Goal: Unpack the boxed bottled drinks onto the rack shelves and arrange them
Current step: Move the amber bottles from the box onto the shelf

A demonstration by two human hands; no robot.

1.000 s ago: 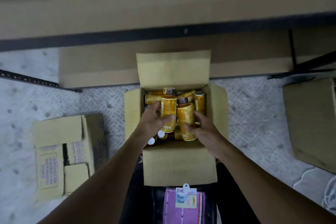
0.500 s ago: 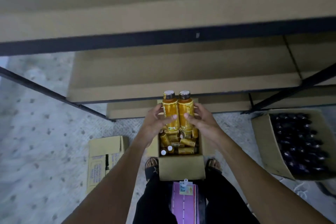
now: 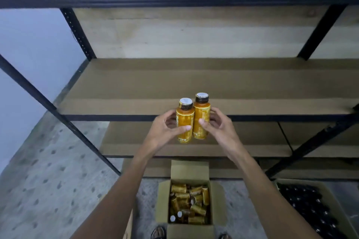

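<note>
Open box (image 3: pixel 162 203) on the speckled floor (image 3: pixel 48 180) by the feet, gold bottles jumbled inside; a box of dark bottles (image 3: pixel 330 196) sits just right of it. Higher up, left grip (image 3: pixel 167 129) wraps the left bottle (image 3: pixel 184 120) and right grip (image 3: pixel 219 128) pinches the right bottle (image 3: pixel 202 118), both upright, touching, in front of the brown shelf (image 3: pixel 174 87) edge. Black rack (image 3: pixel 77 31) and pale wall (image 3: pixel 29 54) behind.

Dim, flat indoor light. Brightest on the wall (image 3: pixel 27 60) left of the rack (image 3: pixel 136 87); shadow bands across the rack's boards. Rack posts splay from wide-angle distortion; edges soft.
</note>
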